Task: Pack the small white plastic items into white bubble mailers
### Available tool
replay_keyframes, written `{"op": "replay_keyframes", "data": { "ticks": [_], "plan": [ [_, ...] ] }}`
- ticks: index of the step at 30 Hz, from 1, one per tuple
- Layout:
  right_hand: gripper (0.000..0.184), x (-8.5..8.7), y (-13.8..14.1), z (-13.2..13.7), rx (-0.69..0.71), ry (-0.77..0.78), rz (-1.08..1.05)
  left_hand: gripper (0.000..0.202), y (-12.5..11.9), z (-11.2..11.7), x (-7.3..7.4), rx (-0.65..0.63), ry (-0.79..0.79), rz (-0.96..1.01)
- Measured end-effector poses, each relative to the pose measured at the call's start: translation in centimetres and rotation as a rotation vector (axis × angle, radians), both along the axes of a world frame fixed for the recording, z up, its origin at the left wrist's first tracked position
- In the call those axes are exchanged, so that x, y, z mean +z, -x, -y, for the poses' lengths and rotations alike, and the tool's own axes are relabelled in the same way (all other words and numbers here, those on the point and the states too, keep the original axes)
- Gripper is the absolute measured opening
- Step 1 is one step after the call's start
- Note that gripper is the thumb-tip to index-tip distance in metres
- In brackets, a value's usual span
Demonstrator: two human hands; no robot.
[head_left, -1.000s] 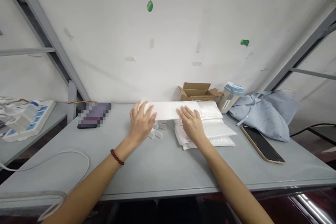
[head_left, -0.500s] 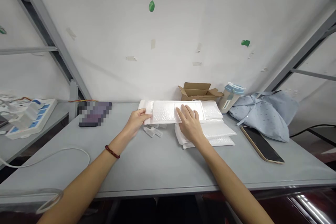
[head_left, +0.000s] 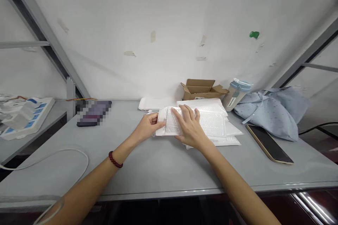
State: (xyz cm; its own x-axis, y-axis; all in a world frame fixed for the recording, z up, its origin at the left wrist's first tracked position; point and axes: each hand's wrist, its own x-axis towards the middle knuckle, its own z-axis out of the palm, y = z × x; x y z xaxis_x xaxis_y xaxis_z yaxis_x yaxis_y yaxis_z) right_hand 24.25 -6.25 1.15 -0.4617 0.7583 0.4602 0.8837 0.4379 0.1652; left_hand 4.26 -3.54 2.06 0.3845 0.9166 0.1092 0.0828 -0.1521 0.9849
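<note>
white bubble mailer (head_left: 208,123), grey table (head_left: 163,165), brown cardboard box (head_left: 202,89), blue dotted cloth (head_left: 271,112)

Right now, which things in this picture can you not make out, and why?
All in the head view:
The dark object at left: pixelated, kind unknown.
The cardboard box: its flaps hide the inside.
The cup label: too small to read.
The right hand on the bubble mailer: thumb hidden behind hand and mailer, grip unsure.
The power strip: cut off by the left edge.

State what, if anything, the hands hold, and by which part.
A white bubble mailer: the left hand pinches its left end, and the right hand presses flat on its top beside that.
</note>
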Motion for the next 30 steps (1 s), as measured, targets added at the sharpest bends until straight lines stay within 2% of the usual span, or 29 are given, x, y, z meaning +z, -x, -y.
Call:
{"op": "replay_keyframes", "data": {
  "ticks": [4, 15, 21, 23, 25, 28, 30],
  "plan": [
    [0.078, 0.0, 0.2, 0.0, 0.034, -0.005, -0.018, 0.035, -0.4, 0.3, 0.1, 0.055, -0.027, -0.04],
    [0.077, -0.1, 0.3, 0.0, 0.07, -0.05, -0.025, 0.034, -0.3, -0.1, -1.1, 0.151, -0.126, -0.203],
    [0.063, 0.0, 0.0, -0.2, 0.072, -0.07, -0.043, 0.032, -0.1, -0.5, -1.3, 0.192, -0.144, -0.315],
    [0.059, -0.1, -0.4, -0.5, 0.062, -0.075, -0.056, 0.032, 0.5, -1.0, -1.0, 0.229, -0.171, -0.356],
    [0.055, -0.1, -0.9, -0.9, 0.046, -0.093, -0.081, 0.032, 1.9, -1.8, -0.4, 0.32, -0.212, -0.388],
    [0.051, 0.0, -1.8, -1.3, 0.004, -0.129, -0.124, 0.032, 4.8, -3.2, 0.5, 0.507, -0.208, -0.41],
    [0.049, 0.1, -2.3, -1.5, -0.028, -0.152, -0.144, 0.029, 6.8, -4.1, 0.9, 0.553, -0.172, -0.43]
  ]
}}
